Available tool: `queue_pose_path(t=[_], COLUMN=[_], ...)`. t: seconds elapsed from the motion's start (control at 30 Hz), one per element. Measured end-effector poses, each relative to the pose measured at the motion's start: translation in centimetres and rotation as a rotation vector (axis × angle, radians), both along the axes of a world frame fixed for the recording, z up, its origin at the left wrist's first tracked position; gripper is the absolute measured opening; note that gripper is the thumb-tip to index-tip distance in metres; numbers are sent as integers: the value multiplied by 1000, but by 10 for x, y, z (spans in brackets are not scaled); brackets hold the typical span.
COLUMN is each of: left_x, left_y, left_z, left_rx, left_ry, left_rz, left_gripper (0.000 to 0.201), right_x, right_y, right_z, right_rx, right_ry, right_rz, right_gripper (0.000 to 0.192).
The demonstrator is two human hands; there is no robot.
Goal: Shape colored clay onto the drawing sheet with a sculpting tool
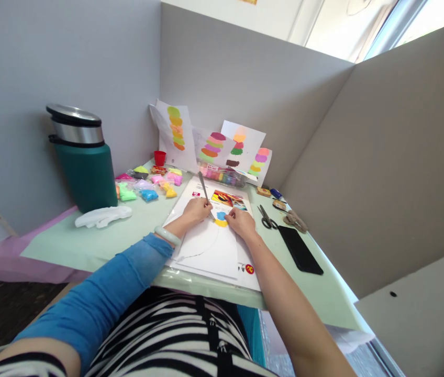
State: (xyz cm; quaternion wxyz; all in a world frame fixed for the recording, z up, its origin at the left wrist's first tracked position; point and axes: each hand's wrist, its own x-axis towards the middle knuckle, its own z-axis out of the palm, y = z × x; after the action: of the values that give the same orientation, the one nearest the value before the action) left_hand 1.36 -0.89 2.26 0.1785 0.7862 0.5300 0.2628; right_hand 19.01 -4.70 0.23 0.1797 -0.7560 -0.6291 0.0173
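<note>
We pinch a thin metal tool [205,195] in our left hand [196,210], its tip at the blue clay [221,215] on the paper [210,246], while our right hand [241,222] presses curled fingertips beside the clay, likely steadying it.

**Cam setup: 1 view**

Head cam, worn by seated person. Faces fwd and down over lap onto tabletop [88,246]. Close range, wide angle, grey partition walls [245,78] behind and at right. No 2nd view, so nothing shared.

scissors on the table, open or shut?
Shut, as far as the view shows: the scissors lie flat on the table, blades together in one dark line, right of the paper.
</note>
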Motion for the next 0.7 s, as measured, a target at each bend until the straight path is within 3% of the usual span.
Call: queue_pose_path(t=[0.7], left_x=[0], left_y=[2], left_z=[-2], left_rx=[28], left_ry=[30], left_rz=[31], left_gripper=[28], right_x=[2], right_y=[3], right_z=[-2], right_rx=[-14], right_ry=[-3], right_rz=[0], right_gripper=[21])
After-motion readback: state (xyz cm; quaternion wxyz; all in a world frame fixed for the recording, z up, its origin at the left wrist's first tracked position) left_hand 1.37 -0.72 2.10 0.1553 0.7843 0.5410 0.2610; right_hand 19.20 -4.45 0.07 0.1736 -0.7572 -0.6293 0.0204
